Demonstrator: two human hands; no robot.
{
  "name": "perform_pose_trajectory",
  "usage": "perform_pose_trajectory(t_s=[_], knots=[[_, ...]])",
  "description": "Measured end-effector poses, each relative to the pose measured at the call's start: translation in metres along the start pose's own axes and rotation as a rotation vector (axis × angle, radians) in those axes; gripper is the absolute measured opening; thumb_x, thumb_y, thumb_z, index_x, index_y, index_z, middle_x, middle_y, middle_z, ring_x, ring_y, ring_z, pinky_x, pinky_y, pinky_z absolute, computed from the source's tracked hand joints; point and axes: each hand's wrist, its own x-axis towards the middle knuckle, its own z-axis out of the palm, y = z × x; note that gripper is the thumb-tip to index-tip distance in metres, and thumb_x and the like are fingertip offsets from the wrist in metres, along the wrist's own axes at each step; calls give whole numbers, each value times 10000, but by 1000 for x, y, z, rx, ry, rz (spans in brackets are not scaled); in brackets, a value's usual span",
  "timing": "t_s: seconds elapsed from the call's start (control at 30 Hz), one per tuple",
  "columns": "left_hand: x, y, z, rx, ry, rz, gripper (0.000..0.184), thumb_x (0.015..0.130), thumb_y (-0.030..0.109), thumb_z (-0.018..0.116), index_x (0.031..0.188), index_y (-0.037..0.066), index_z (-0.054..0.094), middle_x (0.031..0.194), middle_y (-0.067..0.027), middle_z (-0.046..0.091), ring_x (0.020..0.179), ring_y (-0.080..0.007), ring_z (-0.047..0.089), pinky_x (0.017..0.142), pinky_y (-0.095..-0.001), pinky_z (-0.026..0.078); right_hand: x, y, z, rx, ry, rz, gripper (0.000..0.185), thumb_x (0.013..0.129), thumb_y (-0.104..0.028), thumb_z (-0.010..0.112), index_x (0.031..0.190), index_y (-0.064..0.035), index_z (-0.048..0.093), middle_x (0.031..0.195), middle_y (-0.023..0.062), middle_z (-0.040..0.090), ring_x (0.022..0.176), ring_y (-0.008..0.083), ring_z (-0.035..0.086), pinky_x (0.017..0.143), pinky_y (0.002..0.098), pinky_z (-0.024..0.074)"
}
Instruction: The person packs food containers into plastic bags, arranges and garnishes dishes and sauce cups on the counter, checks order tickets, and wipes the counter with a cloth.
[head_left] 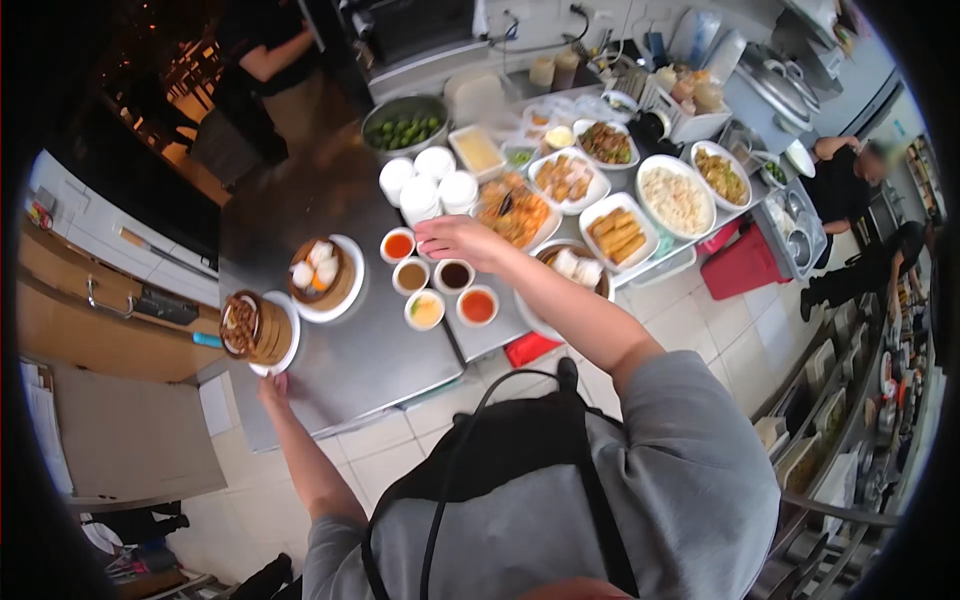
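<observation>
The steel counter (350,375), smooth and dully reflective, runs across the view, with a seam beside the sauce cups (424,312). Its near edge borders pale floor tiles (365,445). Bare metal lies between the sauce cups and the two plated steamers, and along the near edge.

On the right, a glossy red bin (745,262) stands on the floor below the far end of the food. Above it, a white oval dish (643,212) holds a pale, shredded-looking heap; smaller white dishes around it hold golden rolls (617,236) and mixed browned pieces (563,177). A round metal bowl (375,146) carries glossy green pieces.

Near the counter's left corner, a stack of bamboo steamers (270,338), ribbed and round, sits on a white plate (294,345), with brown, knobbly food in the top one. Just beside it, another bamboo steamer (346,276) with smooth white buns rests on its own plate (357,270).

The left hand (273,388) is at the near rim of the white plate, fingers closed around its edge. The right hand (458,243) is palm down above the sauce cups, fingers extended and slightly bent, beside stacked white cups (421,198); contact cannot be told. The five sauce cups hold red, orange, brown, near-black and yellow liquids.
</observation>
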Motion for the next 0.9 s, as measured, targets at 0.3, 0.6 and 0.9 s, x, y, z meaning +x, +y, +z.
perform_pose_trajectory(t_s=[0.3,0.6,0.9], knots=[[-314,-106,209,403,-296,185,184,769,128,585,908,10,596,711,-63,578,604,-116,541,534,-219,449,-108,-90,-263,-1228,667,-335,190,722,-209,562,825,-67,635,748,159,603,705,304,586,637,364,460],[-390,-165,372,473,-656,-232,333,826,184,476,1086,-23,452,1007,-134,562,914,-215,551,797,-321,433,-127,-91,-334,-1179,616,-243,168,727,-211,548,777,-76,636,740,152,604,728,307,585,673,369,460],[-355,-193,398,316,-588,-326,327,743,-54,408,1063,-117,383,1012,-222,511,876,-317,568,729,-341,524,-142,-94,-334,-1038,510,-334,200,743,-213,579,816,-31,619,754,144,618,712,239,611,650,311,471]])
